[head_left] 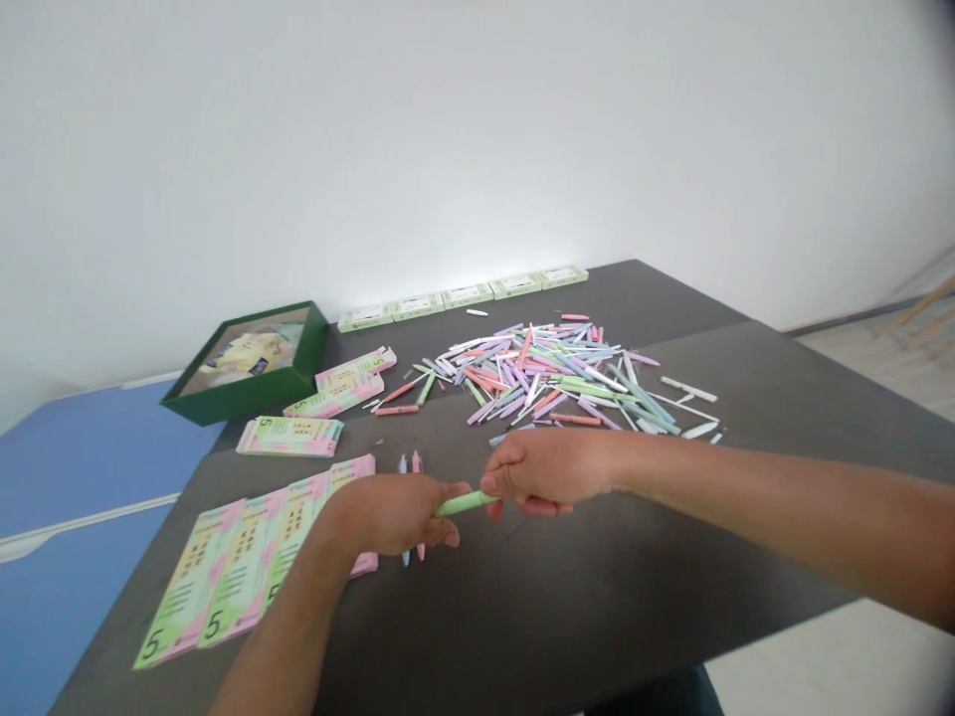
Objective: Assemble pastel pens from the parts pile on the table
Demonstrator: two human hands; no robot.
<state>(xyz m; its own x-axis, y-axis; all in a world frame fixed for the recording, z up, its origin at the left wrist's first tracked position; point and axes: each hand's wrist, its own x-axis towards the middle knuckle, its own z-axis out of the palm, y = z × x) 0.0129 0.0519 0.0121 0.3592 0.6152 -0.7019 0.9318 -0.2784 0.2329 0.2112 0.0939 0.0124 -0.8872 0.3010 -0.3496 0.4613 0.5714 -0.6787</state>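
Observation:
A light green pen [464,503] is held level between my two hands, above the dark table. My left hand [399,514] pinches its left end, and the fingers of my right hand [541,472] close on its right end. Partly behind my left hand lie a blue pen [404,464] and a pink pen [418,463], side by side. Beyond my right hand spreads a heap of pastel pen parts [552,373] in green, pink, purple, blue and white.
Flat printed cartons [224,567] lie at the front left, more cartons [290,436] behind them. A green box [246,398] holding plastic bags stands at the back left. Several filled pen boxes [467,295] line the wall. The dark table [597,597] ends at the right and front.

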